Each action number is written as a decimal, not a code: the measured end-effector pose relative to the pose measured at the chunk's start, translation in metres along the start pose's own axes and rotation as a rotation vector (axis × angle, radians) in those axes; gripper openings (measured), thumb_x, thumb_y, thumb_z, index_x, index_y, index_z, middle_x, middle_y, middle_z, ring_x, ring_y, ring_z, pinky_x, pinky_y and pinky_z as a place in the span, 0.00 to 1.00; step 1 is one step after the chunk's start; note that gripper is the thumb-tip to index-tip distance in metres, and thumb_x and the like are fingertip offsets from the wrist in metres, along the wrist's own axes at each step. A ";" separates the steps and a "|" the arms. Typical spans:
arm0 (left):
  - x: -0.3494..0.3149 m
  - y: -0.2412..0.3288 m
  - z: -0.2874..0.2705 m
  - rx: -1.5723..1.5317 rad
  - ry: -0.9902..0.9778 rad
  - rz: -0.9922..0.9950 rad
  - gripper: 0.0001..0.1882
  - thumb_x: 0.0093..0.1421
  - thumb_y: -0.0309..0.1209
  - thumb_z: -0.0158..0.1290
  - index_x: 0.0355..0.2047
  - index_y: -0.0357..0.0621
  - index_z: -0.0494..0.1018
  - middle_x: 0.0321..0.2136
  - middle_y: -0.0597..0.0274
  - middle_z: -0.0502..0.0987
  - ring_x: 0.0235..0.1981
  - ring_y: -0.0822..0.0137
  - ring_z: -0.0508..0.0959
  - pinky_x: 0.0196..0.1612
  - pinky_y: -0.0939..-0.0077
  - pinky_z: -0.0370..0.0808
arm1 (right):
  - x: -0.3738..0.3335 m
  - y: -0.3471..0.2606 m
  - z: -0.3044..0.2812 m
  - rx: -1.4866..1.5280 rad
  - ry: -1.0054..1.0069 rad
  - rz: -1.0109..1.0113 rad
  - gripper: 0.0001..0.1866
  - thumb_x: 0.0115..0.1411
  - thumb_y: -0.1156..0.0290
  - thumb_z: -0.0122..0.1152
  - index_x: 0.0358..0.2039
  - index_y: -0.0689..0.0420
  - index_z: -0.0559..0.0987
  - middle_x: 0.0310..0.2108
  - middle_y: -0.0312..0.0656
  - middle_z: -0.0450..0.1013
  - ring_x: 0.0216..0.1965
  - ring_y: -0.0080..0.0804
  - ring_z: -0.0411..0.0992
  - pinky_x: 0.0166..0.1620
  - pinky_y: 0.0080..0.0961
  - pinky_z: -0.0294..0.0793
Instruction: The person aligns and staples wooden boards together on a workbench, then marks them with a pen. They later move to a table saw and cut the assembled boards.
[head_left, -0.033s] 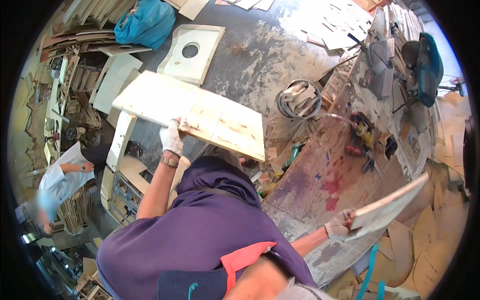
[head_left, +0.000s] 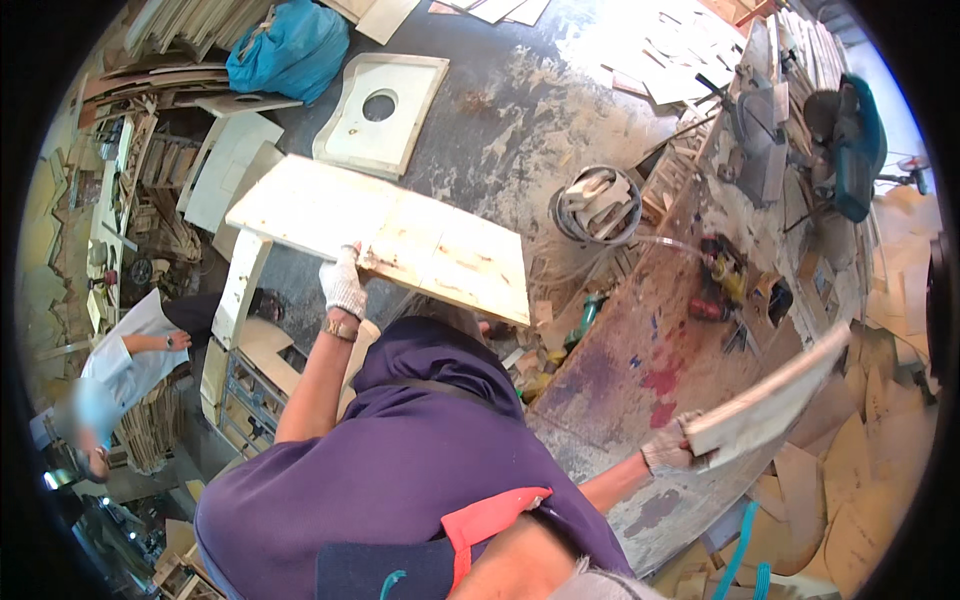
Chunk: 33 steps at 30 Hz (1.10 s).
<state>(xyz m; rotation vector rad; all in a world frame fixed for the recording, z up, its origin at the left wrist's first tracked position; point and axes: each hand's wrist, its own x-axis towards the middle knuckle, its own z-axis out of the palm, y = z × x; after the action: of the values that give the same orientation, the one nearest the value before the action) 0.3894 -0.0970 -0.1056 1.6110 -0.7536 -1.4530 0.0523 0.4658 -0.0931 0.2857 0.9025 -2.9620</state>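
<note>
Both my hands wear pale knitted gloves. My left hand (head_left: pixel 343 284) is closed round the near edge of a long pale wooden panel (head_left: pixel 400 232), which lies roughly level in front of me; its fingers are partly hidden. Dark marks and joint lines show on the panel's right half. Out to the right, my right hand (head_left: pixel 668 447) grips the near end of a smaller wooden board (head_left: pixel 772 396), held tilted over the workbench (head_left: pixel 610 400). A pale wooden upright (head_left: pixel 240 285) stands under the panel's left end; whether they are joined I cannot tell.
Power tools (head_left: pixel 718 275) lie on the bench, with a green machine (head_left: pixel 855 150) beyond. A bucket of offcuts (head_left: pixel 598 205) and a board with a round hole (head_left: pixel 380 110) rest on the floor. Another person (head_left: pixel 140 355) is at the left. Wood sheets (head_left: pixel 860 480) cover the right.
My right hand and its board have shifted slightly left, and the board's far end has swung nearer. The panel at my left hand appears slightly lower at its far edge.
</note>
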 end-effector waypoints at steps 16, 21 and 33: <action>0.252 0.071 0.125 0.091 0.144 -0.093 0.15 0.62 0.28 0.55 0.44 0.26 0.76 0.40 0.51 0.81 0.33 0.61 0.81 0.35 0.59 0.80 | 0.034 0.451 0.376 -0.448 0.131 0.475 0.17 0.73 0.57 0.47 0.31 0.53 0.73 0.14 0.25 0.60 0.12 0.17 0.55 0.17 0.17 0.56; 0.356 0.076 0.177 -0.090 0.242 -0.211 0.16 0.57 0.25 0.56 0.45 0.29 0.74 0.41 0.52 0.80 0.34 0.59 0.81 0.33 0.57 0.79 | 0.109 0.522 0.379 -0.262 0.391 0.696 0.16 0.69 0.63 0.49 0.23 0.52 0.70 0.12 0.29 0.58 0.11 0.23 0.57 0.24 0.27 0.69; 0.540 -0.003 0.269 0.241 0.198 -0.423 0.16 0.68 0.36 0.47 0.50 0.45 0.76 0.46 0.61 0.82 0.47 0.63 0.81 0.50 0.66 0.79 | 0.317 0.696 0.181 -0.195 0.921 0.668 0.12 0.65 0.62 0.47 0.30 0.56 0.63 0.20 0.37 0.54 0.13 0.30 0.53 0.31 0.36 0.69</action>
<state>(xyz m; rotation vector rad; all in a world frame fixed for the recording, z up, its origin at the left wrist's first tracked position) 0.2083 -0.6062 -0.3743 2.1632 -0.5063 -1.4999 -0.2309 -0.2064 -0.3866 1.6290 0.8655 -2.0342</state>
